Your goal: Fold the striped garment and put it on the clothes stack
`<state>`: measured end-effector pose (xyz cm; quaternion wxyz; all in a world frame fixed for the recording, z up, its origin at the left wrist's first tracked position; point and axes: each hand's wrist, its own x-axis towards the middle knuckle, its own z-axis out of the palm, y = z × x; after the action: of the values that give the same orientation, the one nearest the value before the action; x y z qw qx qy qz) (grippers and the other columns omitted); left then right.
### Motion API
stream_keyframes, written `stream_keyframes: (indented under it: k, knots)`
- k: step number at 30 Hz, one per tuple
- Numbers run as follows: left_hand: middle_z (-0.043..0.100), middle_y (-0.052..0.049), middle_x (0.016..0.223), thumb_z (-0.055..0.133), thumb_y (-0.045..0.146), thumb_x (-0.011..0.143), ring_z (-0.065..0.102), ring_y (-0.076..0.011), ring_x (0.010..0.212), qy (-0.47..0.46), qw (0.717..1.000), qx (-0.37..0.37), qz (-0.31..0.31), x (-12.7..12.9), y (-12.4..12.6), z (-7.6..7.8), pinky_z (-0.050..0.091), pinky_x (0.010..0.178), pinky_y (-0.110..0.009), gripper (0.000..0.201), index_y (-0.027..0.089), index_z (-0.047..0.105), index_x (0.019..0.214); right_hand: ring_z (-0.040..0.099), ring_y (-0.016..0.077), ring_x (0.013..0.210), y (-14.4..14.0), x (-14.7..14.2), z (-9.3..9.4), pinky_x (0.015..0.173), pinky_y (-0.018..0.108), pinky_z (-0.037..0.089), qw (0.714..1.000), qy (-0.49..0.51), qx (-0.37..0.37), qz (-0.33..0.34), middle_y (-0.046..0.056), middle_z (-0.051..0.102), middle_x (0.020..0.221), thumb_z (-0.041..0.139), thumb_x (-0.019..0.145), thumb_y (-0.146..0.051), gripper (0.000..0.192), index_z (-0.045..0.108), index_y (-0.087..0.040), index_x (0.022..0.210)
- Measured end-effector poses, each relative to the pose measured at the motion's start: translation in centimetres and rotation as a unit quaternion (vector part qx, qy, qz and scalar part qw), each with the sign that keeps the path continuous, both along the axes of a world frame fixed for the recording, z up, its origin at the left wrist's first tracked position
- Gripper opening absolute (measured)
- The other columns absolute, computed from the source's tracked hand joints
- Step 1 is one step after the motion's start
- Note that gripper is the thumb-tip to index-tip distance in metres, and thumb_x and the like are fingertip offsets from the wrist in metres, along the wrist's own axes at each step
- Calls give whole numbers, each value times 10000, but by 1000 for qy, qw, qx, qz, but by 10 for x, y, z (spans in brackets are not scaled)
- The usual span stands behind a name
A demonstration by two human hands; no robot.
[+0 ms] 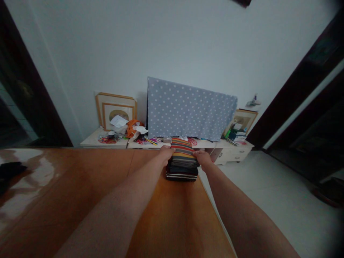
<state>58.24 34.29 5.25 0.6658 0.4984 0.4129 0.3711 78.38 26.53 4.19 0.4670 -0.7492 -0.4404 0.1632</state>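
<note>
Two hands, left hand (166,153) and right hand (202,158), are pressing their fingers against a stack of folded striped clothes (182,160) at the tabletop's (88,179) far edge; likely squaring it, lifting needing an even grip.

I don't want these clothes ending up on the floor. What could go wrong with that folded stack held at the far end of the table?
1. The stack of folded clothes sits close to the far right corner of the wooden table; a push might tip it onto the white floor.
2. The left hand and right hand press only its sides, so the striped top piece could slide off if the stack is lifted.
</note>
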Motion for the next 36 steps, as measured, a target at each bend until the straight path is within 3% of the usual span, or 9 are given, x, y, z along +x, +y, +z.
stream_keyframes:
  k: [5, 11, 17, 21, 23, 25, 28, 32, 36]
  knots:
    - [733, -46, 814, 725, 244, 776, 697, -191, 710, 0, 999, 13, 30, 4, 0, -4, 551, 686, -306, 309, 171, 614, 1055, 600, 168, 584, 1, 4, -6, 525, 253, 451, 996, 91, 18, -10, 25, 671, 639, 670, 679, -350, 154, 594, -218, 657]
    - [731, -35, 991, 679, 103, 757, 709, -165, 779, -79, 992, 81, 49, 6, -8, -6, 550, 712, -279, 630, 234, 432, 1321, 595, 161, 593, 1, 1, -6, 542, 255, 459, 987, 153, 50, -7, -8, 665, 650, 661, 646, -447, 262, 606, -214, 754]
    - [731, -71, 1047, 699, 149, 753, 717, -202, 833, -33, 998, 48, 35, 5, -2, -22, 546, 741, -307, 855, 233, 266, 1486, 560, 147, 568, 1, 1, -15, 522, 244, 429, 986, 157, 42, -22, -16, 633, 608, 696, 609, -426, 255, 596, -209, 700]
    - [692, -105, 1197, 689, 252, 803, 688, -224, 1011, 63, 988, 125, 64, 3, 3, -18, 520, 887, -337, 812, 210, 282, 1504, 562, 144, 565, 1, 2, -12, 516, 242, 421, 986, 162, 41, -10, -8, 646, 620, 695, 614, -419, 246, 599, -209, 698]
    - [616, -121, 1341, 638, 307, 850, 612, -239, 1183, 150, 961, 212, 90, 2, 5, -9, 462, 1009, -363, 716, 205, 338, 1492, 562, 145, 553, 0, 1, -9, 507, 243, 415, 985, 166, 40, -2, -2, 648, 615, 693, 620, -419, 245, 598, -206, 697]
    - [512, -109, 1472, 545, 357, 912, 477, -243, 1346, 239, 913, 318, 89, 1, 4, 2, 355, 1126, -388, 605, 220, 391, 1480, 563, 147, 542, -2, 0, -7, 497, 244, 410, 985, 167, 39, 4, 3, 652, 616, 692, 627, -417, 248, 598, -203, 708]
    - [352, -33, 1599, 363, 467, 986, 221, -254, 1499, 348, 835, 427, 4, 3, 0, 13, 174, 1210, -484, 540, 292, 406, 1495, 568, 157, 541, -7, -2, -6, 495, 252, 418, 986, 159, 40, 7, 13, 658, 617, 698, 635, -421, 257, 599, -199, 719]
    - [184, 13, 1657, 206, 654, 959, 17, -330, 1530, 448, 777, 420, -137, 6, -5, 11, 39, 1158, -676, 661, 342, 377, 1516, 606, 186, 601, -13, -1, -8, 543, 281, 472, 991, 125, 47, 7, 35, 677, 647, 681, 674, -459, 284, 627, -188, 737]
    - [87, 19, 1669, 124, 720, 926, -51, -348, 1525, 477, 758, 416, -155, 5, -6, 9, 25, 1137, -706, 750, 346, 318, 1547, 668, 221, 844, -14, 7, -9, 755, 340, 539, 994, 74, 76, -2, 60, 740, 901, 610, 753, -471, 355, 688, -184, 948]
